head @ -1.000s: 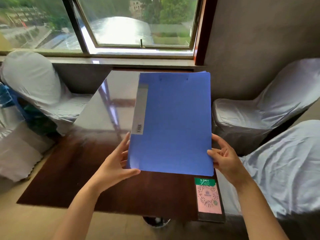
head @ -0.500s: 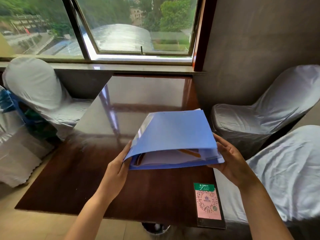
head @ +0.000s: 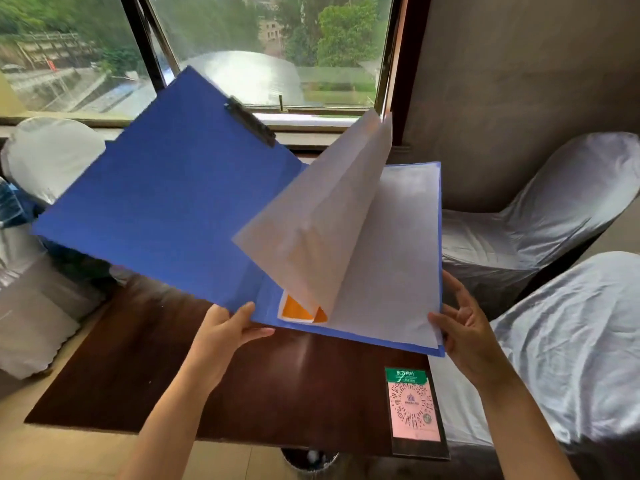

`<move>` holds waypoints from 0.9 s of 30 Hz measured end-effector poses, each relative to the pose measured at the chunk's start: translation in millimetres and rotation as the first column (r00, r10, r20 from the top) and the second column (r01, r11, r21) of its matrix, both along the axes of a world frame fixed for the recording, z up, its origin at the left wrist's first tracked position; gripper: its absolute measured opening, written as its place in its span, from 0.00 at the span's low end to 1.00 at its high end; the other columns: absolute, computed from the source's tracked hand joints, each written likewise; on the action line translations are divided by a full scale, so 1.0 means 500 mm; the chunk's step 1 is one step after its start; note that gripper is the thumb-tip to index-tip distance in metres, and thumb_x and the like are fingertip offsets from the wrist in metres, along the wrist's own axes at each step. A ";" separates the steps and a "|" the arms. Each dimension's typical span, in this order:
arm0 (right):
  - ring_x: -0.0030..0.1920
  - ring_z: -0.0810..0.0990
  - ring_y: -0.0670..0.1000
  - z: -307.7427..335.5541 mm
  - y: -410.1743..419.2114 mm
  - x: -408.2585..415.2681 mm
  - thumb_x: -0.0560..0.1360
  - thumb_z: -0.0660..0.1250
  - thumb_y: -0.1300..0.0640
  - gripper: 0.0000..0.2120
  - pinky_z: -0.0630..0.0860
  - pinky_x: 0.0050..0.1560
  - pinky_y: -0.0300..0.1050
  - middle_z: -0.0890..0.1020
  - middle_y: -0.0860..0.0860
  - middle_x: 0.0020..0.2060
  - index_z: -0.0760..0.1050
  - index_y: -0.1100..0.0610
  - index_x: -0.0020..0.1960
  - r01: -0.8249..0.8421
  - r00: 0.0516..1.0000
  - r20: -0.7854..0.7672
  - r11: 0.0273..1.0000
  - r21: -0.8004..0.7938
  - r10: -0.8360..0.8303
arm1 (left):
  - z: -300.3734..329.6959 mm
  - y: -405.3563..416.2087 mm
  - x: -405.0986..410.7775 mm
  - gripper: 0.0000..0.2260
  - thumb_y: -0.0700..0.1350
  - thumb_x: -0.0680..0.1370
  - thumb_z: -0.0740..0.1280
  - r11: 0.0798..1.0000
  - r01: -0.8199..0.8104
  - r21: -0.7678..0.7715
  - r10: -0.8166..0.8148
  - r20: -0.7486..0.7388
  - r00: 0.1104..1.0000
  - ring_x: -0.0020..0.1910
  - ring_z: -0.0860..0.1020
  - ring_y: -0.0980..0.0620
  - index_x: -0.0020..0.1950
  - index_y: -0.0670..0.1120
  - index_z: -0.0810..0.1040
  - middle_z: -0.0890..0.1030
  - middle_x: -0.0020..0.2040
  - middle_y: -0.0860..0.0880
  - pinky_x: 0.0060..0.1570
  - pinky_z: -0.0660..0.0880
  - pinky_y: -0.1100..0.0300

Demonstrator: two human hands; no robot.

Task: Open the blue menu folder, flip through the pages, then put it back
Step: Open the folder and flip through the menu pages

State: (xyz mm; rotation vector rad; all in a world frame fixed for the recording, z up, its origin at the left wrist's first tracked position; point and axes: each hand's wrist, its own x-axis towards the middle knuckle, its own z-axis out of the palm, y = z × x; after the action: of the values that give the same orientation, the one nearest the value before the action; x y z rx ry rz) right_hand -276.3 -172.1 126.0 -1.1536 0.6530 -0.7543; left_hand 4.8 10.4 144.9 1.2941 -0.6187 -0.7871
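Note:
The blue menu folder (head: 166, 202) is held open above the dark wooden table (head: 138, 375). Its front cover is swung out to the left, with a black clip at its top edge. A white page (head: 318, 220) stands up in mid-turn over the stack of white sheets (head: 391, 271) on the right half; an orange printed corner shows beneath it. My left hand (head: 221, 337) grips the folder's bottom edge near the spine. My right hand (head: 464, 337) holds the lower right corner of the back cover and sheets.
A QR-code sign (head: 414, 410) in a black frame lies at the table's near right corner. Cloth-covered chairs stand at the right (head: 536, 220) and left (head: 52, 154). A window (head: 259, 46) is behind the table, a grey wall to its right.
The folder went from closed and upright to nearly flat, then opened fully. The cover swung left and a white page lifted up. Both hands stayed at the bottom edge.

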 end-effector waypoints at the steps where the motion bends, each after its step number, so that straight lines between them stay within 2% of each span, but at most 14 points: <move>1: 0.52 0.83 0.55 0.001 -0.001 0.000 0.70 0.64 0.63 0.30 0.83 0.40 0.49 0.84 0.51 0.53 0.64 0.43 0.68 0.004 1.000 -0.001 1.000 0.000 -0.004 | -0.002 0.008 0.001 0.10 0.35 0.79 0.59 1.000 0.005 -0.016 -0.005 -0.010 1.000 0.41 0.84 0.49 0.58 0.41 0.74 0.86 0.42 0.49 0.36 0.82 0.58; 4: 0.52 0.83 0.54 0.001 -0.001 0.003 0.70 0.64 0.62 0.27 0.83 0.39 0.50 0.84 0.50 0.53 0.67 0.41 0.66 0.014 1.000 0.012 1.000 0.020 -0.015 | 0.010 0.035 0.003 0.14 0.38 0.73 0.64 0.990 0.086 -0.110 -0.102 -0.155 0.983 0.47 0.84 0.48 0.57 0.48 0.75 0.86 0.47 0.49 0.41 0.82 0.54; 6: 0.52 0.83 0.54 0.000 0.000 0.007 0.70 0.64 0.61 0.27 0.83 0.38 0.49 0.85 0.49 0.52 0.68 0.41 0.64 0.002 1.000 0.021 0.999 0.032 -0.003 | 0.026 0.052 0.005 0.11 0.39 0.70 0.65 0.986 0.119 -0.116 -0.142 -0.215 0.966 0.46 0.84 0.47 0.52 0.47 0.79 0.85 0.46 0.44 0.43 0.82 0.53; 8: 0.51 0.84 0.54 -0.003 0.000 0.014 0.69 0.64 0.61 0.28 0.83 0.37 0.48 0.85 0.49 0.51 0.67 0.42 0.66 -0.014 1.000 0.025 0.999 0.045 0.013 | 0.038 0.060 0.005 0.03 0.43 0.69 0.68 0.996 0.086 0.005 -0.086 -0.038 0.996 0.41 0.84 0.45 0.38 0.44 0.79 0.81 0.38 0.39 0.42 0.82 0.56; 10: 0.49 0.84 0.53 -0.008 0.001 0.023 0.71 0.63 0.62 0.28 0.83 0.38 0.46 0.86 0.49 0.49 0.65 0.46 0.68 -0.017 1.000 0.023 0.999 0.044 0.016 | 0.045 0.057 0.004 0.13 0.46 0.71 0.69 0.991 0.007 0.135 -0.043 0.269 0.962 0.32 0.84 0.49 0.28 0.47 0.72 0.73 0.24 0.47 0.37 0.79 0.61; 12: 0.51 0.84 0.52 -0.011 0.001 0.030 0.75 0.58 0.63 0.25 0.83 0.40 0.46 0.85 0.48 0.50 0.62 0.50 0.70 -0.015 1.000 0.015 1.000 0.017 0.014 | 0.044 0.052 0.002 0.11 0.39 0.75 0.66 0.995 -0.035 0.090 0.007 0.289 0.957 0.27 0.80 0.55 0.32 0.45 0.74 0.73 0.23 0.54 0.38 0.80 0.59; 13: 0.53 0.83 0.53 -0.011 0.001 0.031 0.77 0.57 0.63 0.24 0.83 0.43 0.48 0.84 0.49 0.53 0.62 0.49 0.71 -0.020 1.000 0.016 1.000 0.017 0.019 | 0.038 0.051 0.004 0.08 0.36 0.76 0.65 0.997 -0.047 0.056 0.033 0.230 0.973 0.27 0.80 0.56 0.37 0.43 0.76 0.75 0.26 0.53 0.39 0.81 0.59; 15: 0.58 0.80 0.55 -0.009 -0.001 0.027 0.77 0.57 0.61 0.24 0.82 0.46 0.51 0.81 0.52 0.58 0.63 0.45 0.70 -0.043 0.999 0.034 0.998 0.045 0.042 | 0.026 0.055 0.009 0.01 0.34 0.73 0.66 1.000 -0.014 -0.004 0.015 0.009 1.000 0.31 0.81 0.53 0.41 0.39 0.77 0.79 0.32 0.48 0.38 0.81 0.59; 17: 0.60 0.79 0.56 0.000 -0.005 0.019 0.78 0.56 0.59 0.22 0.82 0.48 0.52 0.79 0.54 0.61 0.65 0.43 0.69 -0.041 0.998 0.045 0.996 0.079 0.038 | 0.009 0.060 0.010 0.08 0.35 0.70 0.67 0.996 0.012 -0.086 -0.029 -0.207 0.978 0.40 0.84 0.48 0.49 0.40 0.78 0.85 0.41 0.44 0.39 0.82 0.57; 19: 0.61 0.77 0.57 0.014 -0.010 0.011 0.80 0.52 0.57 0.19 0.81 0.51 0.55 0.77 0.56 0.63 0.65 0.45 0.70 -0.032 0.998 0.059 0.994 0.107 0.026 | -0.007 0.059 0.001 0.13 0.35 0.69 0.67 0.991 -0.008 -0.132 -0.036 -0.326 0.945 0.45 0.84 0.46 0.53 0.41 0.77 0.86 0.44 0.46 0.38 0.82 0.57; 21: 0.61 0.77 0.58 0.033 -0.013 0.002 0.79 0.52 0.52 0.19 0.80 0.52 0.57 0.77 0.58 0.63 0.66 0.48 0.69 -0.068 0.997 0.048 0.993 0.101 0.063 | -0.019 0.051 -0.012 0.13 0.34 0.69 0.67 0.988 -0.062 -0.141 0.004 -0.379 0.925 0.47 0.84 0.45 0.52 0.41 0.76 0.86 0.44 0.46 0.37 0.82 0.57; 22: 0.61 0.78 0.58 0.043 -0.013 -0.002 0.78 0.55 0.51 0.20 0.81 0.51 0.56 0.77 0.58 0.63 0.66 0.49 0.69 -0.092 0.996 0.024 0.993 0.078 0.091 | -0.023 0.046 -0.017 0.12 0.34 0.69 0.67 0.987 -0.082 -0.141 0.021 -0.390 0.921 0.47 0.84 0.45 0.51 0.41 0.78 0.86 0.44 0.46 0.37 0.82 0.57; 24: 0.57 0.81 0.58 0.062 -0.017 -0.010 0.73 0.65 0.56 0.23 0.82 0.44 0.53 0.79 0.58 0.60 0.67 0.49 0.67 -0.114 0.993 -0.039 0.993 0.008 0.114 | -0.030 0.040 -0.027 0.09 0.35 0.69 0.67 0.986 -0.085 -0.143 0.023 -0.391 0.920 0.47 0.84 0.45 0.47 0.43 0.82 0.86 0.45 0.46 0.38 0.82 0.57; 27: 0.56 0.81 0.56 0.078 -0.026 -0.022 0.69 0.71 0.63 0.33 0.82 0.42 0.50 0.81 0.53 0.58 0.64 0.45 0.69 -0.135 0.987 -0.098 0.986 -0.095 0.126 | -0.031 0.037 -0.033 0.10 0.35 0.69 0.67 0.986 -0.069 -0.151 0.005 -0.393 0.920 0.49 0.83 0.45 0.48 0.44 0.82 0.86 0.46 0.45 0.39 0.82 0.57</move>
State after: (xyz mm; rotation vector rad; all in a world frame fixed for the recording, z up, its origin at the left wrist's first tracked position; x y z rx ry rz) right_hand -287.2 -185.0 165.1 -1.3178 0.6140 -0.6317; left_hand -11.7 28.7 129.3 0.9590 -0.3259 -0.9146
